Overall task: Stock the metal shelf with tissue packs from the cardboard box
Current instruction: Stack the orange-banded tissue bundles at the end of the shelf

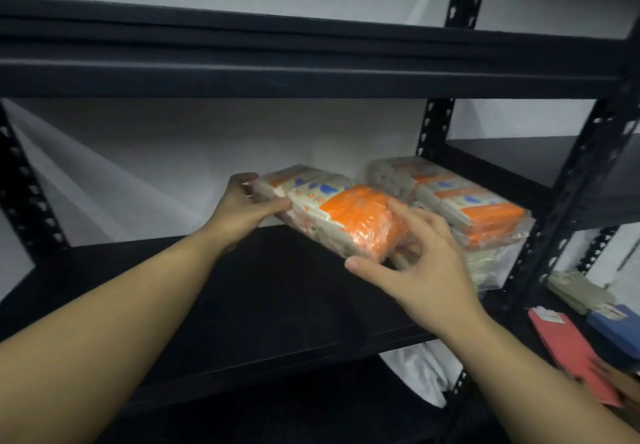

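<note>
Placement step at the metal shelf (263, 308), judged from the present arrangement: one tissue pack (332, 211), wrapped in clear film with orange and cream printing, is held over the black middle board, tilted with its far end toward eleven o'clock and its near end toward five o'clock. The left hand (244, 206) grips the far left end, fingers curled round the edge and thumb lying along the side; the right hand (414, 267) holds the near right corner, thumb under the lower edge and fingers spread over the orange wrap. At three o'clock from the held pack stands a stack of stocked packs (460, 208), just beside it; two layers can be made out, and whether the stack contains more cannot be told. The next move probably calls for lowering the pack flat onto the board, squaring it with the stack, then loosening both hands. Count: one pack in hand, at least two on the shelf, two hands. The cardboard box is not in view. At four o'clock, on a neighbouring surface, lie a red flat item (571, 357) and a blue flat item (616, 326)
</note>
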### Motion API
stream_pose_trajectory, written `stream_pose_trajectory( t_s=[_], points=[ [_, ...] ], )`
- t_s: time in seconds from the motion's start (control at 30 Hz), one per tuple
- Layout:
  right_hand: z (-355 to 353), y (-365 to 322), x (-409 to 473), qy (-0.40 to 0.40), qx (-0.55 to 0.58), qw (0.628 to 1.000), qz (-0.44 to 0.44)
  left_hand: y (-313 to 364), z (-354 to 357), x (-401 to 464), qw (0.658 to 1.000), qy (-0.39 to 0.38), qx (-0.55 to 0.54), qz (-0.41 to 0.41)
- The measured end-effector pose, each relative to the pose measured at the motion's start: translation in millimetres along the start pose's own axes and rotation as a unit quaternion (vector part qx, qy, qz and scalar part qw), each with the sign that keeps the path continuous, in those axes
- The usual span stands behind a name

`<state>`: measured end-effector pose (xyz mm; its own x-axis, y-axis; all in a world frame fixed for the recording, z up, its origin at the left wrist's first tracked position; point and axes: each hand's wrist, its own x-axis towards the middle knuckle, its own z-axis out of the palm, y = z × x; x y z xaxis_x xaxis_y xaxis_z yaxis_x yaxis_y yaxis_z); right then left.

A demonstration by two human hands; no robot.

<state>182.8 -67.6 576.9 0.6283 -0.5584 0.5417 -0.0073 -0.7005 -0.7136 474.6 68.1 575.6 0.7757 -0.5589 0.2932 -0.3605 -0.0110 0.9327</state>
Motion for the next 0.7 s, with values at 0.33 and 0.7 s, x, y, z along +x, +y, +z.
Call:
stream_pose_trajectory(
  t_s=[0.33, 0.7],
  points=[
    [-103.2, 24.4, 48.5, 0.084, -0.1, 0.991, -0.005, 59.5, 157.3, 90.2, 0.985, -0.125, -0.089, 0.073],
    [-125.5, 69.7, 73.2, 0.119, -0.114, 0.986, 0.023, 59.8, 222.5, 143.3, 0.986, -0.148, -0.025, 0.069]
  ],
)
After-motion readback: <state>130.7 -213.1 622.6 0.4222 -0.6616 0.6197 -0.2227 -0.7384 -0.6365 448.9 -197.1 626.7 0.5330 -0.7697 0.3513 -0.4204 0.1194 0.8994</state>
